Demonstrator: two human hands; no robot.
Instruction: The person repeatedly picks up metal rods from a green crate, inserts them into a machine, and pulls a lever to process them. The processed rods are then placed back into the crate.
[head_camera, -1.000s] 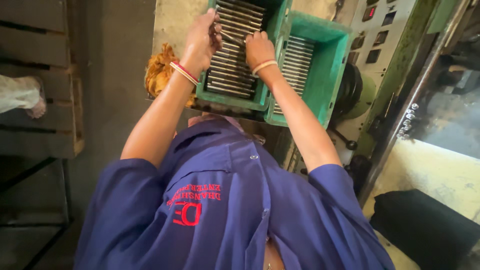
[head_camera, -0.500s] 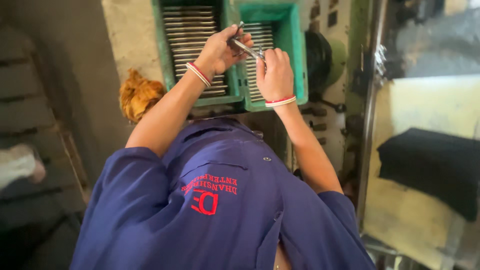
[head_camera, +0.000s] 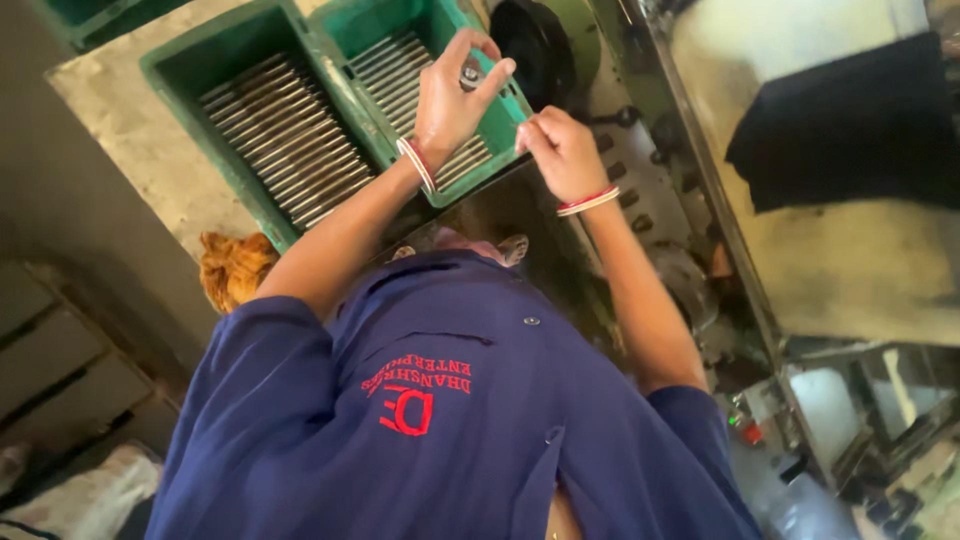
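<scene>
I see my left hand (head_camera: 452, 105) raised above the right-hand green tray (head_camera: 505, 110), fingers (head_camera: 492, 78) curled and pinching a short metal rod (head_camera: 470, 72) seen nearly end-on, so that only its round grey tip shows between thumb and forefinger. The rod sits at the top of that hand, clear of the tray below it and above the rows of rods (head_camera: 420, 75) lying there. My right hand (head_camera: 560, 150) is just beside the left one, a little lower and off the tray's near corner; its fingertips are drawn together, but I cannot tell whether anything is pinched between them, since whatever is there is too small and blurred. The two hands are close yet not touching.

Both wrists carry red and white bangles (head_camera: 415, 163). A second green tray (head_camera: 190, 75) lies next to the first, their long sides touching, and it is filled with more metal rods laid side by side across its floor. Both trays rest on a pale, worn table (head_camera: 130, 150). An orange rag (head_camera: 232, 268) lies bunched at the table's near edge, well apart from the hands. A dark blue shirt (head_camera: 450, 430) fills the lower part of the view. A black cloth (head_camera: 850, 120) lies off to the right on a light surface.
</scene>
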